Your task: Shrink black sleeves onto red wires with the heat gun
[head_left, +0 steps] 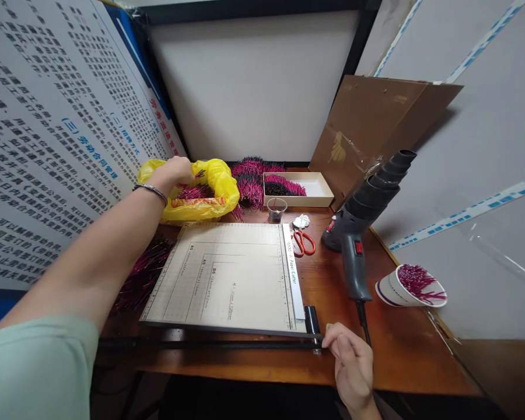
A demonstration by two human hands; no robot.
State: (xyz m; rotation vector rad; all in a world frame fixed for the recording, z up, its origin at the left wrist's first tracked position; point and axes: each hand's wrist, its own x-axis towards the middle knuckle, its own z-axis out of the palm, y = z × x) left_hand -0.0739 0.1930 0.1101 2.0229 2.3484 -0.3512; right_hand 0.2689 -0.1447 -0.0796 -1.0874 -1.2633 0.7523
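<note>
Magenta wires (196, 192) (qty. not countable): located in open yellow bag (227, 188), below & just beside L fingers.

L hand (179, 171): positioned over bag mouth, w/ fingers bent inward. A few dark-tipped wire ends show immediately R of fingertips; cannot tell whether fingers pinch them or only pass near, as fingertips are partly hidden. Bracelet (152, 189) sits at wrist, behind fingers.

R hand (352, 361): fingers curled, thumb drawn in close to forefinger. Fingertips are at R end of black bar (227, 345), which runs along near edge of paper cutter (240, 268). Cannot tell whether they pinch bar or merely rest against it. Black cylinder (311, 318) stands just beyond & slightly L of these fingertips.

Ref. positions, L fingers: wire pile (251, 175) to R, past bag; cream box (321, 189), part-filled w/ wires, farther R; clear cup (277, 211) R & slightly nearer; dark wire bundle (142, 280) nearer, under forearm.

Ref. positions, R fingers: red-handled scissors (305, 244) beyond & slightly L, w/ crumpled white wad (301, 221) behind; heat gun (354, 233) beyond, nozzle up; paper cup (387, 289), tilted, w/ wires inside, beyond & R.
</note>
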